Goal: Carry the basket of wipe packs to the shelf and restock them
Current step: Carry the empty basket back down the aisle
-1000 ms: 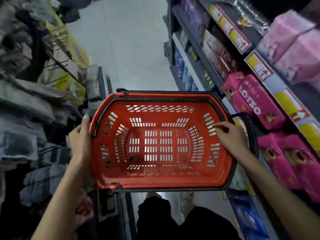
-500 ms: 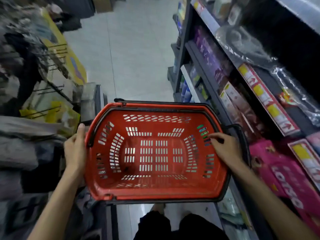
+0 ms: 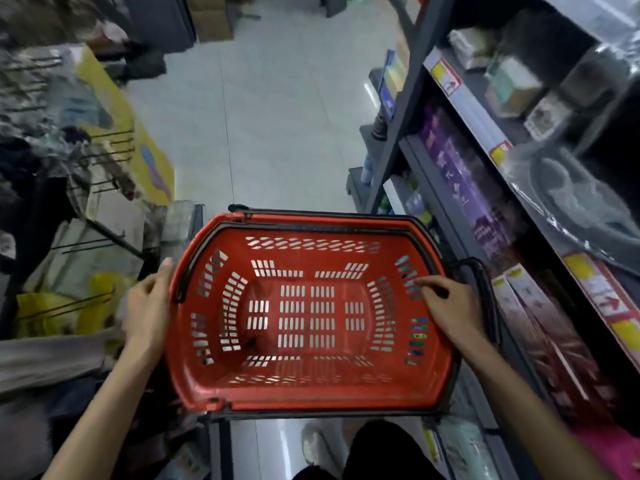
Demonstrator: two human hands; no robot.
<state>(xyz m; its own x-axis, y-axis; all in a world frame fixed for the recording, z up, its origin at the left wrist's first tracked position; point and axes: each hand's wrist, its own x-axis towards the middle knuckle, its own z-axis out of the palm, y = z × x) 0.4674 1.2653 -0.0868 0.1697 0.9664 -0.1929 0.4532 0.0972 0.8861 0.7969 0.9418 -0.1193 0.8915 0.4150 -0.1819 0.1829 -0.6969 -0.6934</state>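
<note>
A rectangular red plastic basket [image 3: 311, 386] with slotted walls hung over the glossy tiled floor [image 3: 277, 116], just left of the metal shelf [image 3: 460, 109]. The left hand [image 3: 147, 306] gripped its left rim, thumb along the edge. The right hand [image 3: 450, 306] curled its fingers over the right rim.

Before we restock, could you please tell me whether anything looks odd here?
Yes: the basket, held at its sides by the left hand and right hand, is empty, so there is nothing in it to restock.
</note>
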